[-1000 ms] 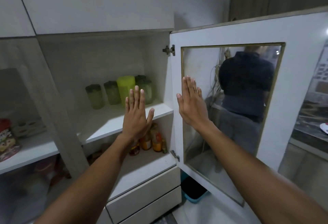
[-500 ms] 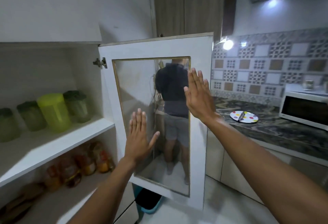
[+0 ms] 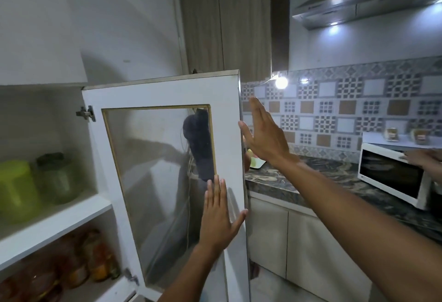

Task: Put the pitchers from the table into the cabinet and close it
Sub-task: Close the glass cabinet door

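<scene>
The white cabinet door (image 3: 167,93) with a glass pane stands open, hinged at its left. My left hand (image 3: 218,215) is flat, fingers spread, against the door's inner face near its free right edge. My right hand (image 3: 265,136) is open with fingers apart, just right of the door's free edge, beyond it. On the cabinet's upper shelf (image 3: 59,225) at the left stand a bright green pitcher (image 3: 14,191) and a darker green lidded one (image 3: 58,177).
Jars and bottles (image 3: 79,268) fill the lower shelf. A dark stone counter (image 3: 334,177) runs to the right with a white microwave (image 3: 394,177); another person's hand (image 3: 423,159) rests on it. A plate (image 3: 257,163) lies on the counter behind the door.
The view has swung right, from the shelves to the door and counter. Both hands have moved right across the door; my right hand has passed its free edge.
</scene>
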